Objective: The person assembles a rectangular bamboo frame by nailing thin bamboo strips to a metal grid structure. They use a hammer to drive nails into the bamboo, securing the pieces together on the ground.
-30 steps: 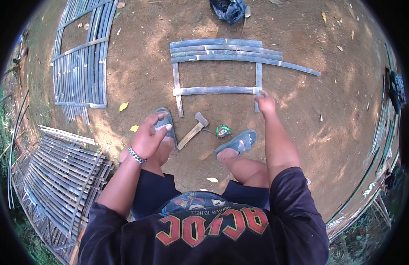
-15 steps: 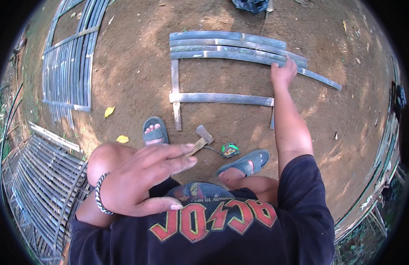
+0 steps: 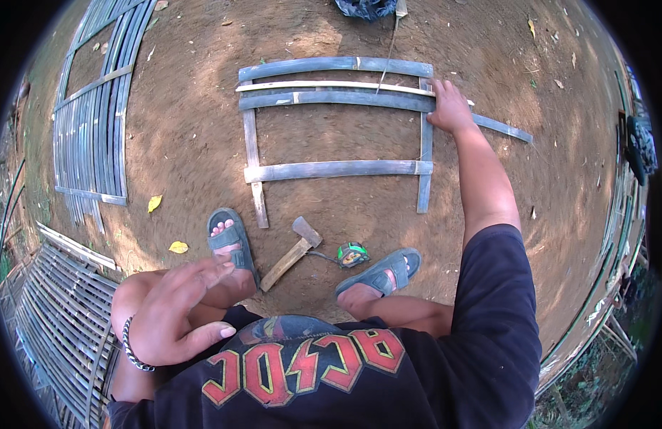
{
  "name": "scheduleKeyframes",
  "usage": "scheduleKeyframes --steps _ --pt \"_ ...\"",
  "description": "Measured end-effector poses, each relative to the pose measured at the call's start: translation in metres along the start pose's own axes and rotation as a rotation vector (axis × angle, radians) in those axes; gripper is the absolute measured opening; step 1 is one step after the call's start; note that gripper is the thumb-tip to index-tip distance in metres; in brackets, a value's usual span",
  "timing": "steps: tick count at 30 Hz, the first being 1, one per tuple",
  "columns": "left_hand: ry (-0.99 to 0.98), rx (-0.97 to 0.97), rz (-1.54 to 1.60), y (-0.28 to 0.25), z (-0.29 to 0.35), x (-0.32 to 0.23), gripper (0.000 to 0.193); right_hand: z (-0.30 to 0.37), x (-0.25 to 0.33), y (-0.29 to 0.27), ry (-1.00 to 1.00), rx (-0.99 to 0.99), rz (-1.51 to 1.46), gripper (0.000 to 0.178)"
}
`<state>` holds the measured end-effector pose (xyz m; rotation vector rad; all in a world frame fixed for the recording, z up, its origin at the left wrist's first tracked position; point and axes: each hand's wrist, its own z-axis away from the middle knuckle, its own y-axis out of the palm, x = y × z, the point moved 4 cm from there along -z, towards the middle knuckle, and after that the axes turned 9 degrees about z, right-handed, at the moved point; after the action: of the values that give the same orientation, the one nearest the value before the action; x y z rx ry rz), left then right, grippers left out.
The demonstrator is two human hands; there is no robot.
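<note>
My right hand (image 3: 451, 107) reaches to the right end of a bamboo frame, its fingers and thumb closed around the end of a narrow bamboo slat (image 3: 338, 85) that shows its pale edge. This slat lies between the top crosspiece (image 3: 302, 68) and a grey slat (image 3: 345, 99) just nearer to me. A longer slat (image 3: 504, 129) sticks out to the right beyond my hand. Two uprights, a left one (image 3: 252, 139) and a right one (image 3: 424, 146), carry the lower crosspiece (image 3: 338, 169). My left hand (image 3: 177, 311) hovers empty over my left knee, fingers stretched out.
A hatchet (image 3: 291, 254) with a wooden handle and a green tape measure (image 3: 351, 254) lie between my sandalled feet. Finished-looking bamboo panels lie at the far left (image 3: 91, 143) and near left (image 3: 63, 314). A dark plastic bag (image 3: 366, 7) sits at the far edge.
A slat within the frame now shows its pale edge, and the slats no longer lie closely packed. My right hand has shifted along them; my left has drawn back toward my knee. The view has shifted.
</note>
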<state>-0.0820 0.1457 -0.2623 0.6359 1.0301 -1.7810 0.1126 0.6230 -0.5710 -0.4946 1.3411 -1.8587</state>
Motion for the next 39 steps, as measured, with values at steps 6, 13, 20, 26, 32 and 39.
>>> scheduleKeyframes --steps 6,13,20,26,32,39 --pt "-0.082 -0.105 -0.026 -0.001 0.01 -0.001 0.071 0.005 0.009 -0.003 -0.031 0.114 0.173 0.065" --pt "-0.101 -0.104 -0.069 0.002 0.02 0.008 0.069 0.01 0.003 0.023 -0.04 0.093 -0.082 0.047" --pt "-0.008 0.001 0.023 0.0 0.025 0.01 0.064 0.057 0.007 0.01 0.044 0.128 -0.218 0.029" --pt "0.039 0.326 -0.052 -0.044 0.001 0.02 0.054 0.096 0.031 -0.033 -0.098 0.098 -0.161 0.029" --pt "0.107 0.275 -0.307 -0.051 -0.102 0.08 0.048 0.11 0.062 -0.079 -0.267 0.304 -0.293 0.031" --pt "0.6 -0.268 -0.528 -0.026 -0.162 0.1 0.065 0.12 0.119 -0.132 -0.329 0.576 -0.436 0.036"
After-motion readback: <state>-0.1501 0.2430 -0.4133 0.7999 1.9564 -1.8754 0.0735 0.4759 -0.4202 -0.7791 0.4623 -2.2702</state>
